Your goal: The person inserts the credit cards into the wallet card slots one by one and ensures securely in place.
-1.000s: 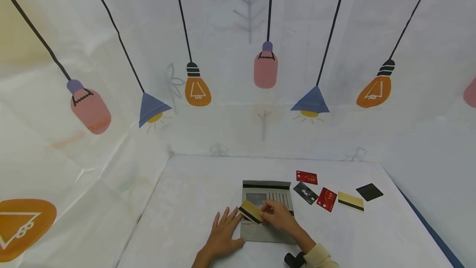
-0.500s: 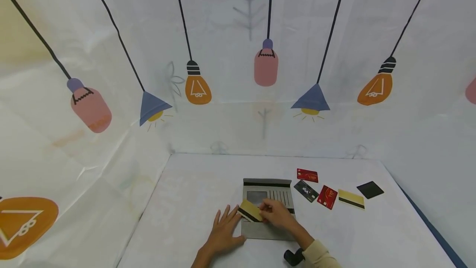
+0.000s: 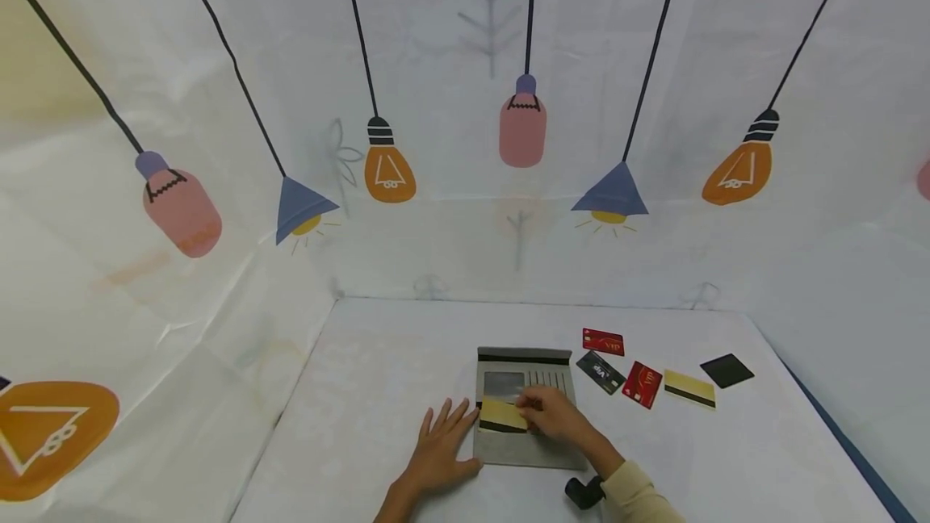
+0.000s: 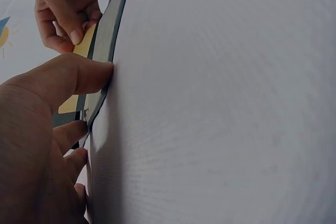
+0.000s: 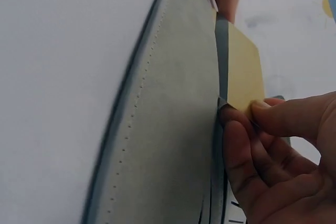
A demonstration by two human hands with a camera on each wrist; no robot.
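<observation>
An unfolded grey wallet [image 3: 523,452] lies on the white table, its slots and clear window facing up. My right hand [image 3: 555,414] pinches the right end of a gold bank card [image 3: 503,412] with a black stripe between thumb and fingers. In the right wrist view the card's striped edge runs along the pocket opening of the wallet [image 5: 178,93]. Spread on the table, my left hand [image 3: 439,450] has its fingertips at the wallet's left edge. Its thumb [image 4: 94,74] touches the near edge in the left wrist view.
Right of the wallet lie two red VIP cards [image 3: 603,342] [image 3: 643,385], a dark Visa card [image 3: 601,371], another gold card [image 3: 689,389] and a black card [image 3: 727,370]. A black object [image 3: 584,493] sits by the right sleeve. Fabric walls printed with lamps surround the table.
The gold card has turned from tilted to nearly level with the wallet's pocket edge, moving slightly right with my right hand. My left hand stays at the wallet's edge.
</observation>
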